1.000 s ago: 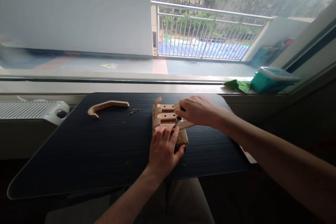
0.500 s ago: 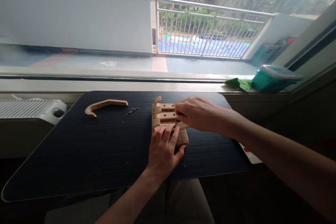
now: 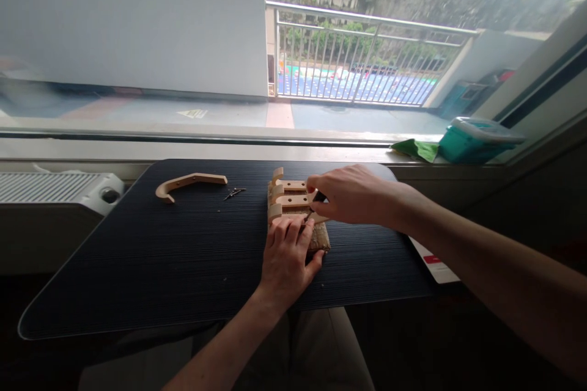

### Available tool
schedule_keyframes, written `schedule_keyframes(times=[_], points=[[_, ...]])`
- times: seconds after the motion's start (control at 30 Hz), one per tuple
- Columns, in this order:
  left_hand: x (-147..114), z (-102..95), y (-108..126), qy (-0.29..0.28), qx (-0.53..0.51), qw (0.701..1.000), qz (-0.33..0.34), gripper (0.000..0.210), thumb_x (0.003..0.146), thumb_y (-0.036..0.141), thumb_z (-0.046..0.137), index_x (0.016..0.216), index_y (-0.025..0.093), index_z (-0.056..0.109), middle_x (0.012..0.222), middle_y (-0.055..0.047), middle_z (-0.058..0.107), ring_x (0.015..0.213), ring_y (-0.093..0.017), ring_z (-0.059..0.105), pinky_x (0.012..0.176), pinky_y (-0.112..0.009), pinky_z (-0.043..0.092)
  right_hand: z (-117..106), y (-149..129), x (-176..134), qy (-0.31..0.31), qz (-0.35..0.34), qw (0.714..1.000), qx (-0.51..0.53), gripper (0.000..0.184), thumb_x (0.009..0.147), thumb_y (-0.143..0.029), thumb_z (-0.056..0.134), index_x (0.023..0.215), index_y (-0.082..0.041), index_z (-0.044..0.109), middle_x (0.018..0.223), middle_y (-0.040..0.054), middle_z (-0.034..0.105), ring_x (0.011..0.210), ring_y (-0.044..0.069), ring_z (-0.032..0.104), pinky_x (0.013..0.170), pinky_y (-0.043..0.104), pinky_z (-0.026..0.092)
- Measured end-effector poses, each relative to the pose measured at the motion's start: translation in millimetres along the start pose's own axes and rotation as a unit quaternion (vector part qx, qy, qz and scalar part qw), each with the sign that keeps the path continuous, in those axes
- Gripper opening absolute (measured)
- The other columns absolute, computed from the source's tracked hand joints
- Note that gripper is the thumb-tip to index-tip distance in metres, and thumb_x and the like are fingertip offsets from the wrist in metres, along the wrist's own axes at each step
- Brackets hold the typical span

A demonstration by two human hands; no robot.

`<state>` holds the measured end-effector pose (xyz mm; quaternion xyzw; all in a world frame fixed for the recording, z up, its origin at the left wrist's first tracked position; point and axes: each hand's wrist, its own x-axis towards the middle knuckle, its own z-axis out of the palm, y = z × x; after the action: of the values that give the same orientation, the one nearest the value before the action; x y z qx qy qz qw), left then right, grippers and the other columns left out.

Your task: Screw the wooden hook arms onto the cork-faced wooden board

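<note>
A rough, bark-like wooden block [image 3: 321, 239] lies on the dark table, with several pale wooden hooks set side by side across it. My left hand [image 3: 285, 259] grips the block's near end, its fingers pressing on the nearest wooden hook [image 3: 275, 212] and its thumb at the block's near right corner. Closed around the dark handle of a screwdriver [image 3: 319, 197], my right hand [image 3: 351, 192] is above the right part of the hooks. The screwdriver's thin shaft slants down to the nearest hook beside my left fingertips. Its tip and any screw under it are hidden.
A loose curved wooden hook [image 3: 192, 179] and a few small screws [image 3: 235, 193] lie left of the block. On the windowsill stand a teal lidded box [image 3: 474, 142] and a green cloth [image 3: 415, 149]. A white radiator [image 3: 55, 186] is at the left.
The view has shifted slightly. My right hand has turned a little on the screwdriver, showing more of its dark handle. My left hand stays on the hook and block.
</note>
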<state>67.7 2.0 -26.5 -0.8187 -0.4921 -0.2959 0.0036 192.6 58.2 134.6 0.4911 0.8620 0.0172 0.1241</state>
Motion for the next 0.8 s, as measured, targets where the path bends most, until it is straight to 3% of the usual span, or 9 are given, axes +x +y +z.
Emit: schedule_keyframes(times=[0.2,0.47,0.6,0.8], points=[[1,2.0,-1,0.008,0.004,1.000,0.000,0.050,0.080,0.040,0.053,0.125,0.019,0.049,0.126,-0.009,0.050,0.116,-0.027,0.040,0.105,-0.044,0.027,6,3,1,0.012,-0.049,0.998,0.021,0.024,0.084,-0.023,0.041,0.092,-0.017,0.062,0.085,0.0080,0.068,0.076,0.018,0.061,0.058,0.025,0.032],[2,0.4,-1,0.007,0.002,1.000,0.000,0.049,0.079,0.039,0.055,0.123,0.018,0.051,0.125,-0.010,0.051,0.116,-0.027,0.041,0.104,-0.045,0.029,13,-4,18,0.034,0.031,0.999,0.027,0.033,0.087,-0.036,0.035,0.087,-0.016,0.062,0.079,0.0098,0.067,0.073,0.020,0.061,0.057,0.027,0.035],[1,-1.3,0,0.010,0.003,1.000,0.004,0.049,0.078,0.037,0.057,0.122,0.018,0.051,0.124,-0.010,0.051,0.115,-0.027,0.042,0.103,-0.045,0.031,14,-9,21,0.046,0.067,0.997,0.009,0.036,0.088,-0.033,0.031,0.083,-0.016,0.062,0.078,0.0114,0.067,0.071,0.021,0.062,0.056,0.028,0.036],[0,-0.6,0,0.010,0.006,1.000,0.008,0.050,0.079,0.039,0.055,0.125,0.019,0.050,0.126,-0.009,0.050,0.115,-0.027,0.042,0.103,-0.045,0.030,9,-7,6,0.056,0.024,0.998,-0.002,0.028,0.085,-0.034,0.039,0.091,-0.019,0.062,0.082,0.0089,0.068,0.073,0.020,0.062,0.058,0.027,0.035]])
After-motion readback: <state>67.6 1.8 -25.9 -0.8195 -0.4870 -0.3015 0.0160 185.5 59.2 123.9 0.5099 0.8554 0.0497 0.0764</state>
